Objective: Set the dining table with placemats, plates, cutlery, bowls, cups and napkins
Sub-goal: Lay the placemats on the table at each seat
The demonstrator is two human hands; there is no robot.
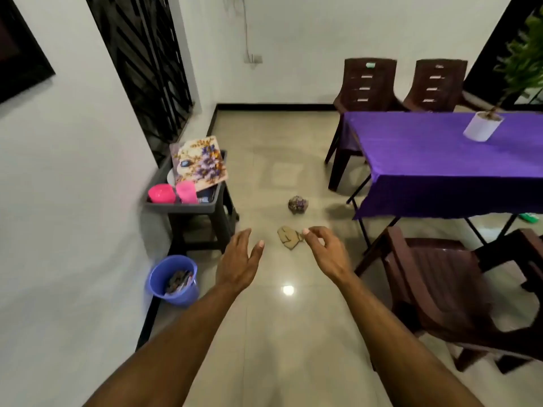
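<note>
**Mia:** Both hands hold nothing. The left hand [239, 259] is wide, with its fingers straight. The right hand [324, 251] is loose, with its fingers a bit bent. They hang over the floor, out in front of the person.

**Ben:** Where are the things for the table?

**Mia:** On the dark tray [188, 205] by the left wall. It sits on a dark stool. A flowery placemat [201, 163] leans at the back of it. A pink bowl [161, 193] and a pink cup [187, 191] stand side by side at the front. I cannot see any forks or napkins from here.

**Ben:** And the dining table [440, 160]?

**Mia:** It is on the right, with a purple cloth on it. Only a white plant pot [482, 127] stands there, so I think the job is just starting.

**Ben:** What should come first?

**Mia:** I think the placemat, since plates go on top of it. Lift it flat with both hands, so it does not knock the cup over.

**Ben:** Is there room to walk?

**Mia:** Yes, the floor in the middle is wide. But watch the scraps [289, 236] lying on it, and the blue bucket [173, 279] near the stool. A brown chair [435, 283] sits close to the table edge too.
</note>
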